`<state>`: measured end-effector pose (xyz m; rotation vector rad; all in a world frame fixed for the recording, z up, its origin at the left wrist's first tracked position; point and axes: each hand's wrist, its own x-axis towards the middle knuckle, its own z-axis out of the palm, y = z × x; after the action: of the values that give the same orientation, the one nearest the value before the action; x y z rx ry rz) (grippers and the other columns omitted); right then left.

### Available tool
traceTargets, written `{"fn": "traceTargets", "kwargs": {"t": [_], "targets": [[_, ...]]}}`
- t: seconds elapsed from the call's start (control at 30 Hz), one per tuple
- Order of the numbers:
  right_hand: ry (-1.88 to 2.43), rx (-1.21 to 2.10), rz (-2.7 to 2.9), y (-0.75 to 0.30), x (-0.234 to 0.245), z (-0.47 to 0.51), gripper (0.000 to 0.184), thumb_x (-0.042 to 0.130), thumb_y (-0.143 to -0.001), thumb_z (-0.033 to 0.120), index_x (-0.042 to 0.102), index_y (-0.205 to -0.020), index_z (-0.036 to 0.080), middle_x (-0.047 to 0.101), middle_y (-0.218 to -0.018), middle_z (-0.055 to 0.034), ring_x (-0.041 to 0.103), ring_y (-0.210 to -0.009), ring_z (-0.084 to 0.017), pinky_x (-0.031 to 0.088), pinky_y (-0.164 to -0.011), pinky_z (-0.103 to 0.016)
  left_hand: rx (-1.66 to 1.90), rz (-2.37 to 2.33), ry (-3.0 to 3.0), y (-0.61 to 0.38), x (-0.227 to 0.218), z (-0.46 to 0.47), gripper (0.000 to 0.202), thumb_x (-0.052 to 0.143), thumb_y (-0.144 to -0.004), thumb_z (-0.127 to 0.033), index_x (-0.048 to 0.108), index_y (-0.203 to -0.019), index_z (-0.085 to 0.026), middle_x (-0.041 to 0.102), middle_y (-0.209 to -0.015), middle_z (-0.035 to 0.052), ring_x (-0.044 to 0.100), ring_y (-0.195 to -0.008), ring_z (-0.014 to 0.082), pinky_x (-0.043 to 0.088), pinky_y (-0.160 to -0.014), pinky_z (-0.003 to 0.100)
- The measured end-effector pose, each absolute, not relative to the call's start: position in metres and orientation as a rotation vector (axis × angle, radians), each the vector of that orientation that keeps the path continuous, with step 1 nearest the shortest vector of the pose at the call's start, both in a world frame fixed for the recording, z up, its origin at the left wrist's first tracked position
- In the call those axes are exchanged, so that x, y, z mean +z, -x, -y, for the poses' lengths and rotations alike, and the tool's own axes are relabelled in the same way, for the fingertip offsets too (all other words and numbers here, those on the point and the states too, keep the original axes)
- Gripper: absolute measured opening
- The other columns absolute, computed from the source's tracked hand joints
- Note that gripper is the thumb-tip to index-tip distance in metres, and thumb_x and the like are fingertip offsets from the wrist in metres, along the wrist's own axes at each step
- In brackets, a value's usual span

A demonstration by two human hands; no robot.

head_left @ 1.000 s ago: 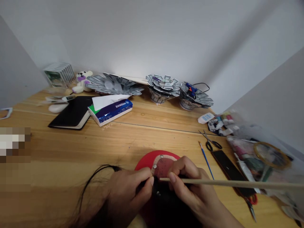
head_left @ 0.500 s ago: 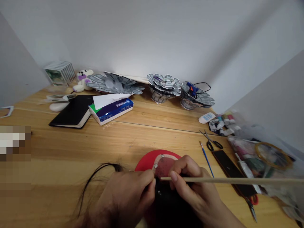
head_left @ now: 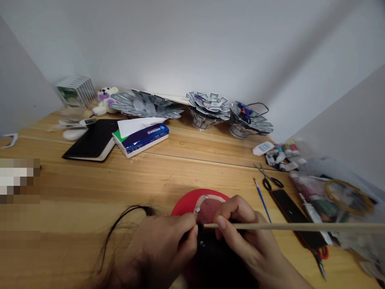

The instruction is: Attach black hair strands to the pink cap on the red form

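Observation:
At the bottom middle, my right hand is closed around a thin pale wooden stick. The stick lies almost level, its narrow end just right of my left fingertips. My left hand is closed in a pinch, with a lock of black hair trailing out behind it to the left. Under both hands is a rounded red form. A reddish-pink patch with a pale border is fixed on it with several silver pins. Black hair covers the near side of the form.
Right: a blue paintbrush, black-handled scissors, a dark phone-like slab, red-handled scissors and plastic bags. Behind: a tissue pack, a black notebook and grey petalled paper bowls.
Both hands, the stick and the form hold almost the same positions. The view has shifted very slightly.

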<state>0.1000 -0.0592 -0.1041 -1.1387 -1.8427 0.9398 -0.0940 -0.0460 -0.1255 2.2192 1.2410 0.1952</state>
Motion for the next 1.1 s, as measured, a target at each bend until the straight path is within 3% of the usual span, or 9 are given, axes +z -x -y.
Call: {"fn": "traceTargets", "kwargs": {"t": [0.17, 0.47, 0.57, 0.73, 0.83, 0.93, 1.1], "targets": [[1.130, 0.972, 1.816, -0.099, -0.104, 0.058, 0.020, 0.052, -0.099, 0.016, 0.052, -0.081, 0.024, 0.058, -0.073, 0.0049, 0.055, -0.063, -0.011, 0.042, -0.055, -0.018, 0.032, -1.307, -2.366, 0.091, -0.118, 0.051, 0.032, 0.034, -0.091, -0.017, 0.065, -0.082, -0.023, 0.077, -0.078, 0.0035, 0.073, -0.066, 0.0251, 0.028, -0.053, 0.031], [1.089, 0.960, 1.821, -0.099, -0.104, 0.057, 0.019, 0.051, -0.101, 0.015, 0.054, -0.086, 0.025, 0.060, -0.075, 0.0034, 0.060, -0.068, -0.012, 0.046, -0.060, -0.020, -0.102, -1.234, -2.396, 0.091, -0.115, 0.049, 0.028, 0.040, -0.093, -0.016, 0.066, -0.087, -0.022, 0.077, -0.081, 0.0040, 0.074, -0.070, 0.0279, 0.045, -0.056, 0.031], [1.090, 0.961, 1.817, -0.100, -0.105, 0.058, 0.018, 0.050, -0.101, 0.014, 0.055, -0.088, 0.025, 0.065, -0.080, 0.0026, 0.062, -0.069, -0.012, 0.047, -0.061, -0.019, 0.007, -1.137, -2.507, 0.097, -0.122, 0.050, 0.025, 0.043, -0.092, -0.015, 0.066, -0.089, -0.023, 0.075, -0.081, 0.0031, 0.072, -0.066, 0.0256, 0.044, -0.054, 0.030], [1.126, 0.970, 1.804, -0.099, -0.107, 0.061, 0.016, 0.050, -0.102, 0.015, 0.056, -0.091, 0.027, 0.063, -0.080, 0.0034, 0.062, -0.071, -0.012, 0.049, -0.064, -0.019, 0.323, -0.985, -2.676, 0.106, -0.144, 0.051, 0.026, 0.048, -0.079, -0.003, 0.062, -0.083, -0.024, 0.071, -0.082, -0.0013, 0.064, -0.061, 0.0164, 0.033, -0.048, 0.023], [1.155, 0.975, 1.774, -0.098, -0.107, 0.062, 0.015, 0.051, -0.102, 0.017, 0.054, -0.090, 0.027, 0.063, -0.080, 0.0042, 0.061, -0.070, -0.011, 0.049, -0.064, -0.018, 0.474, -1.002, -2.477, 0.108, -0.151, 0.050, 0.023, 0.046, -0.087, -0.008, 0.062, -0.084, -0.024, 0.068, -0.069, -0.0061, 0.057, -0.050, 0.0101, 0.033, -0.044, 0.020], [1.194, 0.983, 1.740, -0.097, -0.105, 0.061, 0.013, 0.052, -0.102, 0.019, 0.054, -0.090, 0.026, 0.062, -0.079, 0.0044, 0.060, -0.068, -0.010, 0.048, -0.064, -0.018, 0.578, -0.892, -2.376, 0.110, -0.152, 0.050, 0.027, 0.044, -0.088, -0.015, 0.068, -0.097, -0.023, 0.066, -0.059, -0.0057, 0.053, -0.042, 0.0112, 0.032, -0.039, 0.023], [1.242, 0.983, 1.717, -0.098, -0.103, 0.062, 0.012, 0.053, -0.102, 0.023, 0.055, -0.091, 0.025, 0.060, -0.076, 0.0037, 0.059, -0.066, -0.011, 0.048, -0.060, -0.019, 0.620, -0.868, -2.191, 0.109, -0.157, 0.055, 0.037, 0.041, -0.088, -0.012, 0.072, -0.103, -0.027, 0.076, -0.073, -0.0054, 0.068, -0.058, 0.0114, 0.046, -0.051, 0.015]]}}
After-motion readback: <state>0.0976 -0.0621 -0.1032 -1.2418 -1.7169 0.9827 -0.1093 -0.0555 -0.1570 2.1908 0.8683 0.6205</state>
